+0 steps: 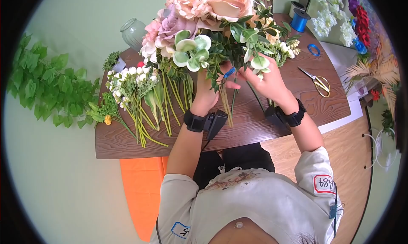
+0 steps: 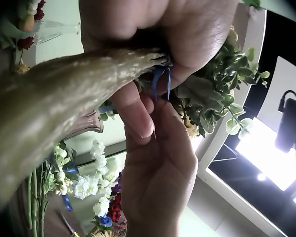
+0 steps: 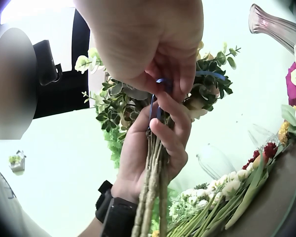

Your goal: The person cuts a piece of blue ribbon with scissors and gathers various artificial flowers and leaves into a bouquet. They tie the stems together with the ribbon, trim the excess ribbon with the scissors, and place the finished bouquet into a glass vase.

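Note:
A bouquet of artificial flowers [image 1: 231, 5], with peach, pink and mauve blooms above green leaves, is held up over the table. My left hand [image 1: 206, 92] grips its bundled stems [image 3: 150, 185] just under the leaves. Round the stems at that spot runs a thin blue ribbon [image 2: 161, 78]. My right hand [image 1: 270, 79] pinches the ribbon between thumb and fingers, close beside the left fingers. In the right wrist view a ribbon end [image 3: 210, 75] sticks out past the right fingers. Part of the ribbon is hidden behind the fingers of both hands.
On the dark wooden table [image 1: 250, 125], white flowers with long green stems [image 1: 131, 80] lie at the left. Gold-handled scissors [image 1: 316, 81] and a blue ribbon loop [image 1: 314, 50] lie at the right. Behind stand a blue ribbon spool [image 1: 300, 20] and a glass vase [image 1: 132, 33].

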Demonstrator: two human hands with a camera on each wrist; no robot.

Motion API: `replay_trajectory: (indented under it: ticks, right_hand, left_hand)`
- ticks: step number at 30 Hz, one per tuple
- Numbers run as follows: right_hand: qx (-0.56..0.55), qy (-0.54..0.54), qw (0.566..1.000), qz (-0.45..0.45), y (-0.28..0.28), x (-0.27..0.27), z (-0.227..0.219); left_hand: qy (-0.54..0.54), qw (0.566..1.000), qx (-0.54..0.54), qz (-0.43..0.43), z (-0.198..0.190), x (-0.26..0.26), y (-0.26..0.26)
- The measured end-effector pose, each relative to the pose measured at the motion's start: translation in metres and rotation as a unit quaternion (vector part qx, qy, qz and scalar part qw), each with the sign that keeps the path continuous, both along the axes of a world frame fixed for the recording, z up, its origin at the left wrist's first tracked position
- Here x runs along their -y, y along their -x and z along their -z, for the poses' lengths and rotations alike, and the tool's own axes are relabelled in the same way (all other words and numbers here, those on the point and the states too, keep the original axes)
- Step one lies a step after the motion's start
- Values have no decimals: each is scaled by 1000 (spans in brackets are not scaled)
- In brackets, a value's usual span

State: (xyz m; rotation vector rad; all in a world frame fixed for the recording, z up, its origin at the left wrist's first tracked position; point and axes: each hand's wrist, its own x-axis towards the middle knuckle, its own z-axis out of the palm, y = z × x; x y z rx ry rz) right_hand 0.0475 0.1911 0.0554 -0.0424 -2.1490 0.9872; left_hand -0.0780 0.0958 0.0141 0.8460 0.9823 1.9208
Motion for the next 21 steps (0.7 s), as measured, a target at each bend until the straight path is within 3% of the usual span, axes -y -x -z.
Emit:
replay_trajectory:
  ticks: [4, 6, 9, 15, 21]
  right_hand:
    - [-49, -84, 995, 28, 3, -4, 8]
    - [-80, -214, 972, 59, 4, -5, 11]
    - [-82, -176, 980, 30, 6, -4, 13]
    - [-155, -209, 964, 52, 17, -3, 18]
    - [-150, -197, 963, 104, 16, -7, 28]
  left_hand:
    - [-6, 998, -60, 18, -12, 3, -3]
    - [-5, 997, -76, 29, -12, 4, -3]
    - [16, 997, -49, 50, -10, 5, -3]
    - [-2, 982, 84, 166, -7, 5, -4]
    - [36, 990, 65, 119, -7, 8, -6]
